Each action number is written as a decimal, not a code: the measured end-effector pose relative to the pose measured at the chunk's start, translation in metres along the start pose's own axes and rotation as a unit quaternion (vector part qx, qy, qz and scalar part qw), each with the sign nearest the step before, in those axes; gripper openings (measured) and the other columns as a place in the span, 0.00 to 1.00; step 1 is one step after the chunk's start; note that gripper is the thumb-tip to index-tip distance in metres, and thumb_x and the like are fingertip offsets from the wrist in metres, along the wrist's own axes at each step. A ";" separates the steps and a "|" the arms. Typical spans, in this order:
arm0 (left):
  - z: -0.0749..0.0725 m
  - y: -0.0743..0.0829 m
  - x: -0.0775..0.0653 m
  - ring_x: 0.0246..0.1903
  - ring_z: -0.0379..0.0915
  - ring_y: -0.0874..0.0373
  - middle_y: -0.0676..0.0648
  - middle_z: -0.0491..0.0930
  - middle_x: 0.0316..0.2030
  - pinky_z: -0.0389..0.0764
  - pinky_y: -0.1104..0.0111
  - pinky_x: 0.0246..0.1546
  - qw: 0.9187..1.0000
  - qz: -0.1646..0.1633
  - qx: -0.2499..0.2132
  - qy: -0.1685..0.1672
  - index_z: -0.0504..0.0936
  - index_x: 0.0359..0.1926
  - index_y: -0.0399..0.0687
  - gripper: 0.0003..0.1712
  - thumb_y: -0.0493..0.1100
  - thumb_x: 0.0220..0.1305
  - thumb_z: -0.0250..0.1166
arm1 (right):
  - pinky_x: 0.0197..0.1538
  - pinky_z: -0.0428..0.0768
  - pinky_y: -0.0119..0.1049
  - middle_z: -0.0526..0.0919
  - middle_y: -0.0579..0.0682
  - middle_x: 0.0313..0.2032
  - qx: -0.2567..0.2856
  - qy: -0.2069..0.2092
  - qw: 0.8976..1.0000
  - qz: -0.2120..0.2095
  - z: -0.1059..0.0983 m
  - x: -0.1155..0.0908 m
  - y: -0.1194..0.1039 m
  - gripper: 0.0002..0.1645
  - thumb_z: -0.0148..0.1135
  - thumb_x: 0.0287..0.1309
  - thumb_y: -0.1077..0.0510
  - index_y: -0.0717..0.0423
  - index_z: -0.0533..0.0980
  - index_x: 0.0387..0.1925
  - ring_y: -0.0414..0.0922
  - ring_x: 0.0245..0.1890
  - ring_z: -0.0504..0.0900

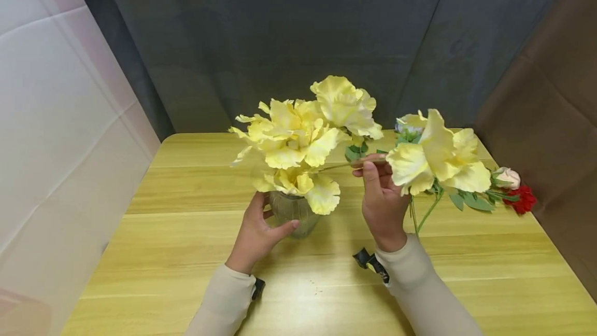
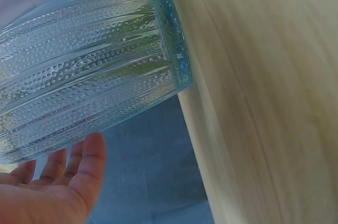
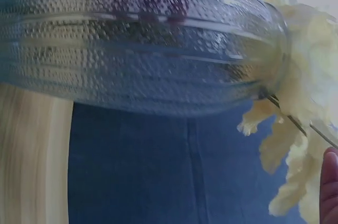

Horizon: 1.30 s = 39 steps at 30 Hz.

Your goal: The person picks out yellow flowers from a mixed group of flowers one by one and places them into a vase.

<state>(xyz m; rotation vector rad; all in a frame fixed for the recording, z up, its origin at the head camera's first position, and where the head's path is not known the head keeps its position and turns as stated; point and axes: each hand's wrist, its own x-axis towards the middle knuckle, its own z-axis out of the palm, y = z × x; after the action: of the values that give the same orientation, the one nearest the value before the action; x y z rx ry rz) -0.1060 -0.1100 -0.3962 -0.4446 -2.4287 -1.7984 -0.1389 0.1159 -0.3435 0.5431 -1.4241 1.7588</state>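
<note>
A ribbed, dotted clear glass vase (image 1: 298,219) stands upright on the table, with yellow flowers (image 1: 289,139) crowding its mouth. My left hand (image 1: 256,235) holds the vase, thumb in front and fingers round its far side. In the left wrist view those fingers (image 2: 87,168) lie along the glass (image 2: 95,60). My right hand (image 1: 384,209) pinches the thin stem (image 1: 338,165) of another yellow flower (image 1: 438,162), whose bloom hangs out to the right. The stem points left toward the blooms at the vase mouth; where its end lies is hidden by petals.
Behind the held bloom, on the table's right side, lie a red flower (image 1: 521,200), a pale pink rose (image 1: 507,178), a bluish flower (image 1: 408,127) and green leaves (image 1: 477,201). A dark curtain (image 1: 280,30) hangs past the wooden table's (image 1: 177,253) far edge.
</note>
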 end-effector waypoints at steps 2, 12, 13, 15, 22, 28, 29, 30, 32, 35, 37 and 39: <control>0.000 0.000 0.000 0.57 0.63 0.52 0.44 0.66 0.61 0.70 0.45 0.55 1.000 0.003 0.000 0.001 0.56 0.68 0.52 0.48 0.46 0.50 0.73 | 0.36 0.82 0.36 0.79 0.63 0.35 -0.018 -0.024 0.999 0.030 0.002 -0.001 0.001 0.15 0.52 0.61 0.70 0.71 0.67 0.49 0.55 0.34 0.80; 0.001 0.001 0.001 0.57 0.63 0.53 0.45 0.65 0.61 0.70 0.45 0.55 1.000 0.005 0.001 -0.001 0.56 0.68 0.53 0.48 0.46 0.50 0.73 | 0.36 0.75 0.41 0.78 0.49 0.39 -0.197 -0.127 0.941 0.245 0.003 -0.006 0.001 0.21 0.50 0.64 0.40 0.50 0.74 0.45 0.44 0.39 0.76; 0.001 0.001 0.001 0.57 0.63 0.53 0.45 0.65 0.61 0.70 0.45 0.55 1.000 0.006 0.001 -0.002 0.55 0.69 0.54 0.48 0.46 0.50 0.73 | 0.32 0.74 0.40 0.78 0.48 0.39 -0.200 -0.134 0.940 0.242 0.004 -0.006 0.002 0.20 0.50 0.64 0.39 0.49 0.72 0.46 0.44 0.38 0.76; 0.001 0.001 0.001 0.57 0.63 0.53 0.45 0.65 0.61 0.70 0.45 0.55 1.000 0.007 0.001 -0.002 0.55 0.69 0.54 0.48 0.46 0.50 0.73 | 0.31 0.72 0.37 0.78 0.48 0.40 -0.176 -0.142 0.947 0.227 0.006 -0.006 0.005 0.18 0.52 0.65 0.43 0.50 0.69 0.46 0.44 0.36 0.76; 0.002 0.002 0.002 0.56 0.64 0.54 0.45 0.67 0.60 0.71 0.46 0.54 1.000 0.012 0.001 0.001 0.57 0.68 0.53 0.48 0.45 0.49 0.73 | 0.48 0.74 0.42 0.77 0.56 0.40 -0.102 -0.196 0.962 0.163 0.015 -0.007 0.016 0.10 0.53 0.65 0.59 0.60 0.66 0.44 0.47 0.43 0.75; 0.002 0.003 0.002 0.55 0.64 0.55 0.45 0.67 0.60 0.71 0.46 0.54 1.000 0.013 0.002 0.001 0.57 0.67 0.53 0.47 0.45 0.49 0.73 | 0.33 0.76 0.41 0.75 0.60 0.37 -0.165 -0.222 0.944 0.179 0.026 -0.005 0.000 0.07 0.54 0.63 0.61 0.64 0.70 0.35 0.48 0.32 0.74; 0.002 0.003 0.002 0.56 0.64 0.55 0.45 0.67 0.60 0.71 0.46 0.54 1.000 0.013 0.002 0.000 0.57 0.68 0.53 0.47 0.45 0.49 0.73 | 0.31 0.77 0.43 0.76 0.60 0.33 -0.165 -0.219 0.947 0.169 0.028 -0.004 -0.004 0.07 0.56 0.61 0.62 0.65 0.72 0.32 0.49 0.29 0.74; 0.002 0.003 0.002 0.55 0.64 0.54 0.45 0.67 0.59 0.71 0.46 0.54 1.000 0.013 0.002 0.000 0.57 0.67 0.52 0.47 0.45 0.49 0.73 | 0.35 0.79 0.43 0.75 0.62 0.29 -0.148 -0.215 0.953 0.156 0.031 -0.002 -0.006 0.08 0.56 0.59 0.65 0.67 0.72 0.26 0.50 0.30 0.75; 0.002 0.004 0.003 0.55 0.64 0.54 0.45 0.67 0.59 0.71 0.46 0.54 1.000 0.013 0.002 0.000 0.57 0.67 0.52 0.47 0.45 0.49 0.73 | 0.38 0.80 0.45 0.76 0.62 0.24 -0.131 -0.212 0.959 0.134 0.034 0.000 -0.009 0.08 0.57 0.55 0.69 0.68 0.74 0.22 0.52 0.32 0.77; 0.002 0.004 0.003 0.55 0.65 0.54 0.45 0.67 0.59 0.71 0.46 0.54 1.000 0.015 0.002 0.001 0.57 0.67 0.51 0.47 0.45 0.49 0.73 | 0.31 0.77 0.36 0.72 0.59 0.19 -0.125 -0.231 0.955 0.141 0.032 0.001 -0.009 0.13 0.56 0.56 0.69 0.68 0.69 0.17 0.47 0.24 0.73; 0.002 0.004 0.003 0.54 0.65 0.54 0.45 0.67 0.59 0.71 0.46 0.54 1.000 0.016 0.002 0.002 0.57 0.67 0.51 0.47 0.45 0.49 0.73 | 0.32 0.74 0.32 0.73 0.56 0.21 -0.250 -0.316 0.914 0.057 0.026 0.000 -0.002 0.12 0.51 0.60 0.69 0.66 0.69 0.21 0.44 0.25 0.72; 0.001 0.004 0.002 0.55 0.65 0.54 0.45 0.67 0.59 0.71 0.45 0.54 1.000 0.015 0.001 0.002 0.57 0.68 0.51 0.47 0.44 0.49 0.73 | 0.35 0.74 0.29 0.74 0.56 0.25 -0.037 -0.341 0.926 0.157 0.019 -0.002 0.007 0.12 0.44 0.67 0.68 0.67 0.70 0.28 0.44 0.28 0.72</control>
<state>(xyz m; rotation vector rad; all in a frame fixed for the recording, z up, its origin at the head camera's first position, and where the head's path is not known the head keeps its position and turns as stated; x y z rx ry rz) -0.1071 -0.1072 -0.3920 -0.4744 -2.4063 -1.7841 -0.1460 0.0968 -0.3438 0.9968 -2.1456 1.8330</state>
